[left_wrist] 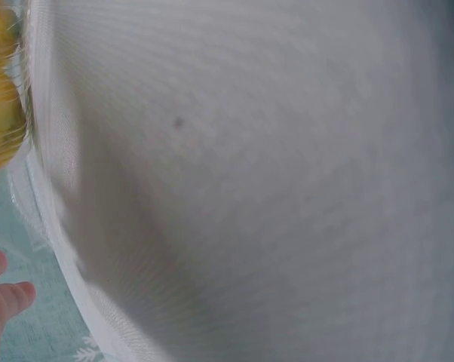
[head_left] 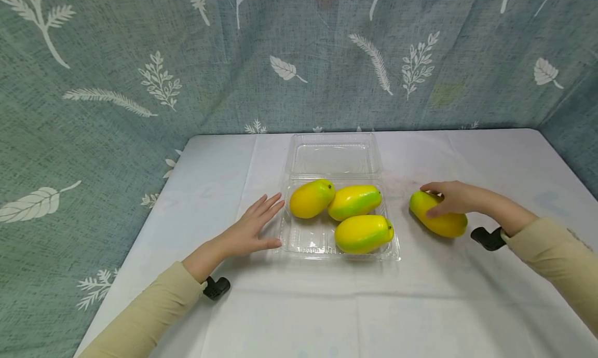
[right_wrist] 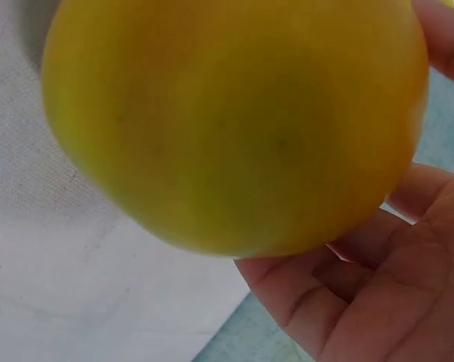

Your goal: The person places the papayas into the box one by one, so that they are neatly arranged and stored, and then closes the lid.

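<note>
On the right of the table my right hand grips a yellow-green mango, thumb on the near side and fingers over the far side. The right wrist view shows that mango large and close, with curled fingers against it. A clear plastic clamshell box lies with its lid folded back. Inside the box are three mangoes: one at left, one in the middle, one at front right. Beside the box's left edge my left hand has its fingers spread, holding nothing.
A white cloth covers the table. Behind it and at the left hangs a green-blue curtain with white leaf prints. Each wrist wears a small black camera, the left one and the right one.
</note>
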Demonstrator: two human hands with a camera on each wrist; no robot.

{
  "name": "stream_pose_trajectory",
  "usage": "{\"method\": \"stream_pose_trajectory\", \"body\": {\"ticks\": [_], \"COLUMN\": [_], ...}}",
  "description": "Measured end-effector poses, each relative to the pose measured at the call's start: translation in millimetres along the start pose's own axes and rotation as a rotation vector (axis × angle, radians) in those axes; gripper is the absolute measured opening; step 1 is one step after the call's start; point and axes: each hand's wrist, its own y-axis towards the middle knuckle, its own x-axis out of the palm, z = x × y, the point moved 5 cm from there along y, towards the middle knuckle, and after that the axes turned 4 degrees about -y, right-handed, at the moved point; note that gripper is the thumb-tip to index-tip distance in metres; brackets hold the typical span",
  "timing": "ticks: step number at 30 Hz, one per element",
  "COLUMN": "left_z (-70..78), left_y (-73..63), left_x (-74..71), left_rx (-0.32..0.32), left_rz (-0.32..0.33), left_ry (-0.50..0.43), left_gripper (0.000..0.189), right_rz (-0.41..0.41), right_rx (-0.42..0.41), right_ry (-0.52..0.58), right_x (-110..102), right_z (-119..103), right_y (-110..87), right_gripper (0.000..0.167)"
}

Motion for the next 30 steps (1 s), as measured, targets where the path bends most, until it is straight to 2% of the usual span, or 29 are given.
{"method": "stream_pose_trajectory", "body": {"ticks": [8, 13, 21, 30], "left_z": [2.4, 2.1, 1.6, 1.1], "left_y": [-0.5, -0.7, -0.5, -0.1], "left_x": [-0.9, -0.7, -0.7, 0.0], "left_rx": [0.009, 0.002, 0.021, 0.009], "left_rz": [0.005, 0.001, 0.017, 0.006], "left_ry": [0.003, 0.004, 0.001, -0.005], "left_gripper": [0.085, 0.085, 0.086, 0.086], "right_rz": [-0.059, -0.057, 0.03, 0.151], "right_rx": [0.008, -0.011, -0.102, -0.203], "right_ry": [0.028, 0.041, 0.054, 0.101], "right_x": [5, 5, -3, -20], "right_z": [1, 0, -10, -27], "right_y": [1.4, 1.0, -6.5, -17.7], "right_gripper": [0.08, 0.081, 0.082, 0.078]}}
